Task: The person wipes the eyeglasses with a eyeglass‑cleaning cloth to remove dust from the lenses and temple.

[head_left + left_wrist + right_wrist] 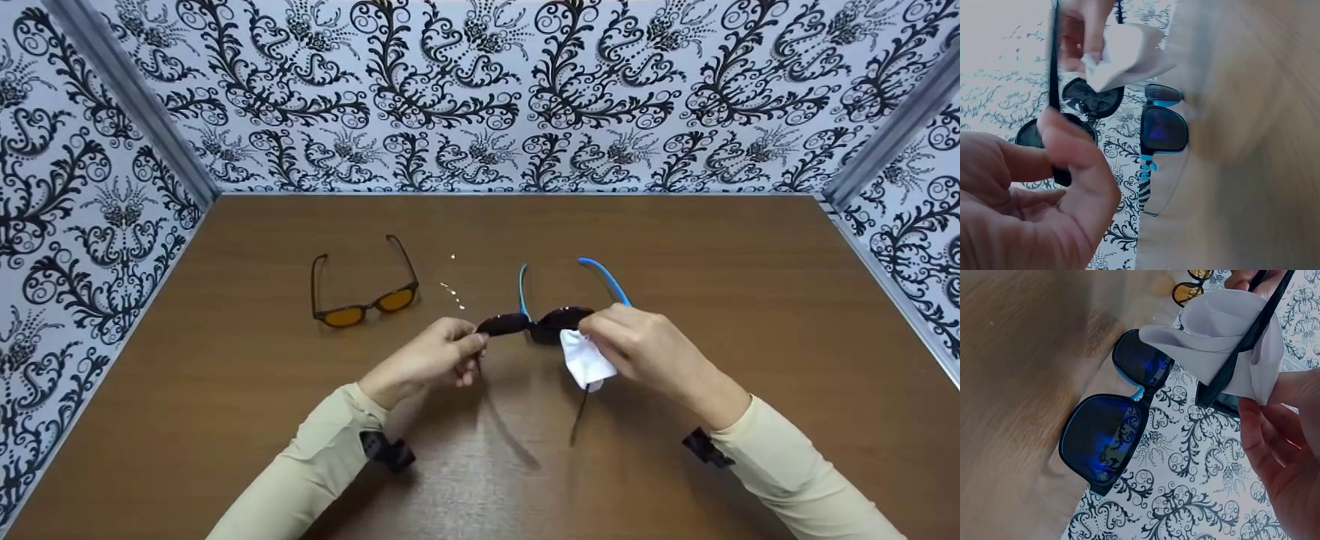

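Dark sunglasses are held up over the table, their temples pointing toward the person. My left hand pinches them at the left end, near the hinge. A white cloth hangs from my right hand, whose fingers grip it at the right lens. In the right wrist view the cloth is bunched behind a dark temple. Behind the held pair, sunglasses with blue temples stand on the table, partly covered in the head view. Their dark, blue-tinted lenses show in the right wrist view.
Orange-lensed glasses lie with temples spread on the left of the brown table. Small white marks show beside them. Patterned walls enclose the table at the back and both sides.
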